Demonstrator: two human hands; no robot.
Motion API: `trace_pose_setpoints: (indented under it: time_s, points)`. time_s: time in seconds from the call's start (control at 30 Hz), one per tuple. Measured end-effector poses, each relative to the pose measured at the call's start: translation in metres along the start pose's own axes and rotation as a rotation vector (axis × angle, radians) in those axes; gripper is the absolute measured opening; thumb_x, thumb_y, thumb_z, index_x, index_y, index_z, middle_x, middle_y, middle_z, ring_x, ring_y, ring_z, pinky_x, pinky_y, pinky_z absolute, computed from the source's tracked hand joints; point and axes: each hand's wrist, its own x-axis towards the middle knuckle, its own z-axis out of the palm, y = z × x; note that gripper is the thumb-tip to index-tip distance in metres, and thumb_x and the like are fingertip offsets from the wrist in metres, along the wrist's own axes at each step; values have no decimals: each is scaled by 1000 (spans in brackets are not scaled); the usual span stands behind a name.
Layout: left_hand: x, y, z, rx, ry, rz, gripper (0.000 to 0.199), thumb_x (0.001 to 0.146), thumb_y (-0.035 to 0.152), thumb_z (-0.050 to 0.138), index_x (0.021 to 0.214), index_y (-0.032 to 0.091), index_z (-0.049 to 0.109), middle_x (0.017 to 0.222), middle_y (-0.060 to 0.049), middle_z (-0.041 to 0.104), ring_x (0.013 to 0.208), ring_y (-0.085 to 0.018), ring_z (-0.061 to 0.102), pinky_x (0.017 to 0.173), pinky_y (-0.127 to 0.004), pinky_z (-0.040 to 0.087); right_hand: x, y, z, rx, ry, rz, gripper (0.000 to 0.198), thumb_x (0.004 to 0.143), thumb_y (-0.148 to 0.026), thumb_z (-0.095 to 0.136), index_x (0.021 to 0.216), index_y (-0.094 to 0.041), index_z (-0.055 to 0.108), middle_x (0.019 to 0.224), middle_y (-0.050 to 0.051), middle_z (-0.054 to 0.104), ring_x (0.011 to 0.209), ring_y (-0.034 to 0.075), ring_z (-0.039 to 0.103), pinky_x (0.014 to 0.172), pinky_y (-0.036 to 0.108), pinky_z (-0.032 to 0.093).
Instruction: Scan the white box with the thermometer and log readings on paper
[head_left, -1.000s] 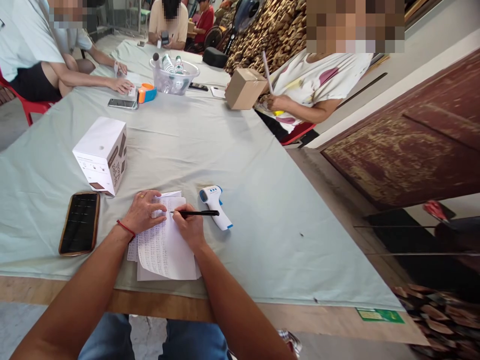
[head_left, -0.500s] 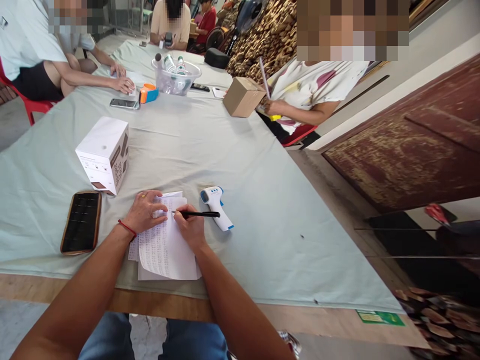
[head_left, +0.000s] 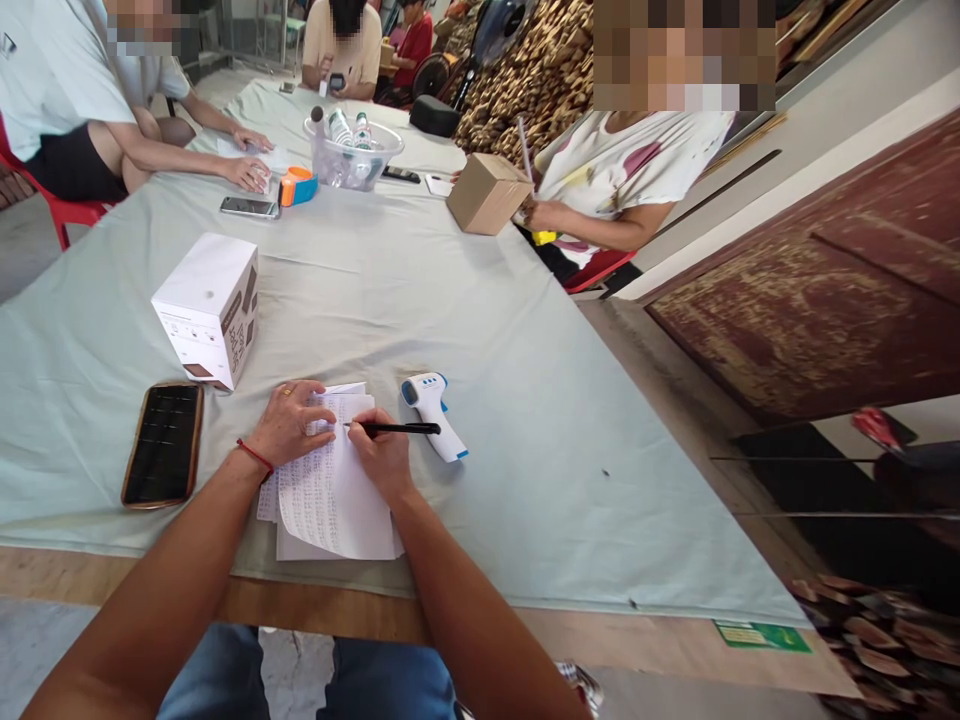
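Note:
Several sheets of paper covered in handwritten lines lie in a loose stack before me on the cloth-covered table. My left hand, with a ring and a red cord at the wrist, rests on the upper left of the sheets, fingers spread. A black pen is pinched in my right hand, its tip at the top sheet near the left fingertips. Just right of that hand lies a white and blue infrared thermometer. Left of the papers is a smartphone in a brown-edged case.
A white box stands behind the phone. Farther back are a clear plastic basin of bottles, an orange and blue tape roll holder, another phone and a cardboard box. Other people sit around the table.
My hands, the pen and the papers look unmoved. The person at the right has shifted slightly, lowering a yellow item. At the left, a person's far hand has moved a little to the right.

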Motion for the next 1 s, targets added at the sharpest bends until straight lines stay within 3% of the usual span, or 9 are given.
trace_pose_setpoints:
  time_s: [0.63,1.0]
  points:
    - [0,0,-1,-4,-7,-4,14,79,37,74,91,29,75,127,-6,57,117,-26,54,107,-48,33,-1,-2,-3,-19,45,39,16,66,-38,52,64,-23,57,62,-1,62,62,17,54,65,31,44]
    - [-5,1,-4,15,5,-8,16,76,35,77,91,29,76,124,-8,59,116,-27,55,105,-49,37,-1,0,-1,-13,14,-17,14,67,-36,55,63,-23,57,55,-2,58,55,16,50,56,29,42]
